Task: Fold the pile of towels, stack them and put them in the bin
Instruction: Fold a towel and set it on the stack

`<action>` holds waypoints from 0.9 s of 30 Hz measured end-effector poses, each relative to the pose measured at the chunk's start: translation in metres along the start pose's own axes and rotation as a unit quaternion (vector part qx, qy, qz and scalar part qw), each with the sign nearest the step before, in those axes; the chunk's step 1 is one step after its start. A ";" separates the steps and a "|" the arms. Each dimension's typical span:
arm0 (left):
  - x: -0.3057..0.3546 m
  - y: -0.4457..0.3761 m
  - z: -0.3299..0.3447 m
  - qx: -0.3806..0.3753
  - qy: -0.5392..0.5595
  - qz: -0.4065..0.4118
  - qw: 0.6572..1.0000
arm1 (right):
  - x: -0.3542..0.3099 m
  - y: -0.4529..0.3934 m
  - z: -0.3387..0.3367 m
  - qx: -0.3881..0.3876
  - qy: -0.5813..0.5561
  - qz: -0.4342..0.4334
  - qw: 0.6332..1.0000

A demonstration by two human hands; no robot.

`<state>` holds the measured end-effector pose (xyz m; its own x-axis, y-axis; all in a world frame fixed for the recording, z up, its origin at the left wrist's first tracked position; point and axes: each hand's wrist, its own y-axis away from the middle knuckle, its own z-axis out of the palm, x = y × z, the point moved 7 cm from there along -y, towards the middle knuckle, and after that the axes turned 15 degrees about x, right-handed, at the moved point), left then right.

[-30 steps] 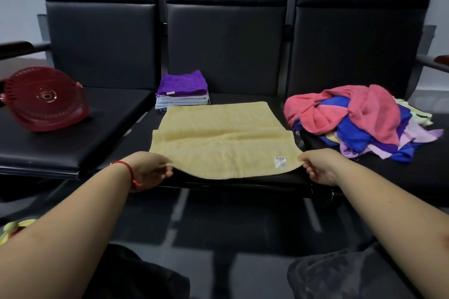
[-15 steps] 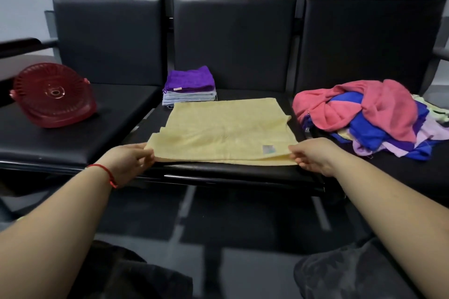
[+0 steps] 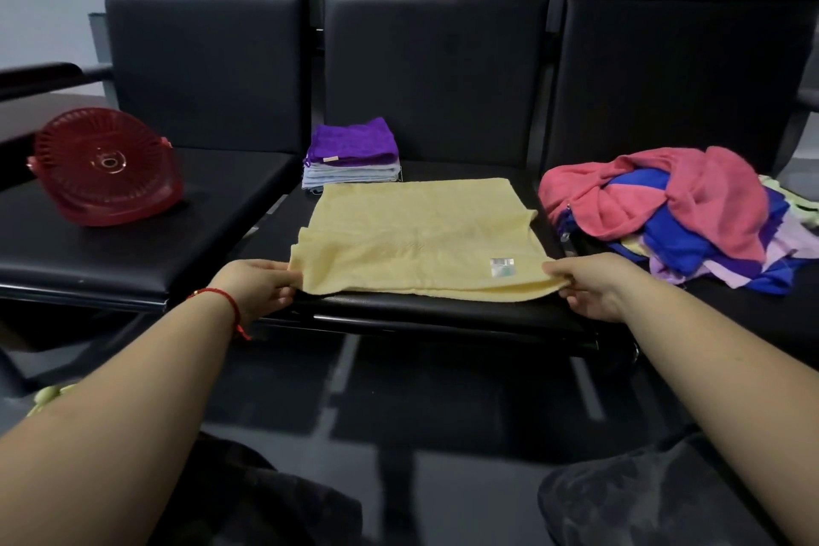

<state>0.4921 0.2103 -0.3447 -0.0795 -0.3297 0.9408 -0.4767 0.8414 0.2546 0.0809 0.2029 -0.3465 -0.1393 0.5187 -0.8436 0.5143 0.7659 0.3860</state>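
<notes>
A pale yellow towel (image 3: pixel 416 235) lies spread on the middle black seat, its near edge lifted a little. My left hand (image 3: pixel 257 286) pinches its near left corner, and my right hand (image 3: pixel 585 286) pinches its near right corner beside a small label. Behind the towel sits a stack of folded towels (image 3: pixel 350 157) with a purple one on top. On the right seat lies an unfolded pile of towels (image 3: pixel 673 213) in pink, blue and lilac. A red slatted plastic bin (image 3: pixel 106 168) lies tipped on its side on the left seat.
The three black seats (image 3: pixel 133 244) form one row with tall backrests behind. An armrest (image 3: pixel 40 73) juts out at the far left. Dark tiled floor lies below the seat edge, with my knees at the bottom of the view.
Both hands have carried the towel's near edge up off the seat front and slightly away from me. The camera has shifted a little closer and to the left.
</notes>
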 end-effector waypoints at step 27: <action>0.000 -0.007 0.008 0.013 -0.008 0.007 1.000 | 0.004 0.005 -0.011 -0.023 0.032 0.003 0.999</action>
<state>0.4891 0.2008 -0.3485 -0.1009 -0.3246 0.9404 -0.4973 0.8352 0.2349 0.0741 0.2131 -0.3439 -0.1915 0.5448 -0.8164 0.4752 0.7792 0.4086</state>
